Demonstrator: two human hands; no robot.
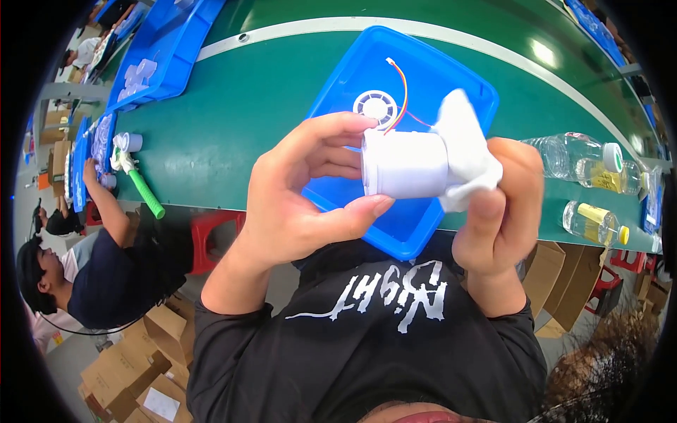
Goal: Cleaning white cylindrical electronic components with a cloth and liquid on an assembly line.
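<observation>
My left hand (303, 187) grips a white plastic cylinder (409, 164) by its left end, thumb below and fingers above. Red, yellow and white wires with a small plug rise from behind it. My right hand (504, 197) is closed on a white cloth (465, 141), which touches the cylinder's right end; the cloth's edge is a little blurred. Beneath both hands lies a blue tray (356, 60). A small round white fan-like part (376, 107) shows in the tray, just past my left fingertips.
Clear plastic bottles (564, 156) lie on the green table (247, 92) at the right. A blue bin (180, 53) with white parts stands far left, near a green-handled tool (147, 192). At the left sits another person (106, 264). Cardboard boxes (127, 366) are on the floor.
</observation>
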